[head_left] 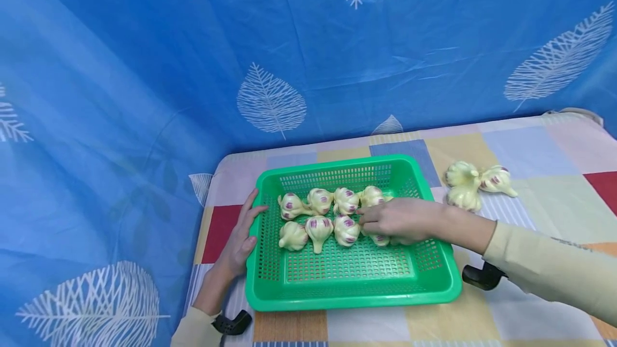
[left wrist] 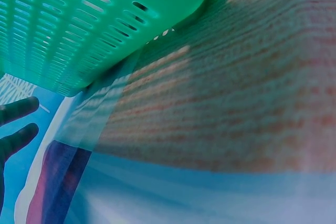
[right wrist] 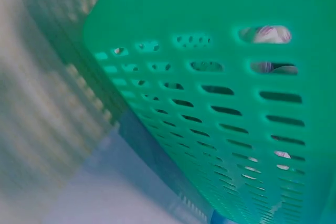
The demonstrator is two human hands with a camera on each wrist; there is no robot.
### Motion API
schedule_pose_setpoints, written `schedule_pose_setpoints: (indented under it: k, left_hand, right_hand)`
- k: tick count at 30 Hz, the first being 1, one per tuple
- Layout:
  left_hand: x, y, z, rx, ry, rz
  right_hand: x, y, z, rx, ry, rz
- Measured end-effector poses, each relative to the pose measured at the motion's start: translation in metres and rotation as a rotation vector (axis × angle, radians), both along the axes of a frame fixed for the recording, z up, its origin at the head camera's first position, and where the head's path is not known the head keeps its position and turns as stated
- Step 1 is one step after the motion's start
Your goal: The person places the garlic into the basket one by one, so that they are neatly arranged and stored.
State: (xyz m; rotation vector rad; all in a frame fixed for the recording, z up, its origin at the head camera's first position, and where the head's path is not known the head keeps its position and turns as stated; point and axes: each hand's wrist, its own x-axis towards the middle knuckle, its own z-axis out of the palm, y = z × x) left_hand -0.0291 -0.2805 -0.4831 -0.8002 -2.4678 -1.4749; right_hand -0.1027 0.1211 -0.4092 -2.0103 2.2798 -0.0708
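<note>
In the head view a green plastic basket (head_left: 356,305) holds several garlic bulbs (head_left: 319,229) in two rows, white with purple streaks. My right hand (head_left: 402,219) reaches in over the basket's right side. Its bent fingers hold a garlic bulb (head_left: 381,240) at the right end of the nearer row, and the hand covers most of that bulb. At the left rim, my left hand (head_left: 236,245) rests with fingers spread, the index fingertip over the edge. Two left fingers (left wrist: 21,136) show beside the basket in the left wrist view. The right wrist view has only the basket's slotted wall (right wrist: 210,98).
Three more garlic bulbs (head_left: 465,197) lie together on the patchwork tablecloth (head_left: 544,197), right of the basket. A blue curtain (head_left: 337,68) with white leaf prints hangs behind and to the left of the table.
</note>
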Motion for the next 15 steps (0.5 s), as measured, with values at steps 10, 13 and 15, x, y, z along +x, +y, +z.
schedule_pose_setpoints:
  k: [10,13,15]
  left_hand:
    - [-0.0012,0.0010,0.0003,0.008,0.018,-0.001]
    - [-0.0007,0.0012,-0.0004,0.004,0.018,0.002]
    - [-0.0006,0.0011,-0.0014,0.005,0.019,0.003]
  right_hand:
    - [0.0019,0.0029,-0.0018,-0.014,0.100,-0.012]
    - [0.0034,0.0041,-0.0006,0.018,0.105,-0.033]
    - [0.0047,0.0049,0.0014,0.042,0.099,-0.051]
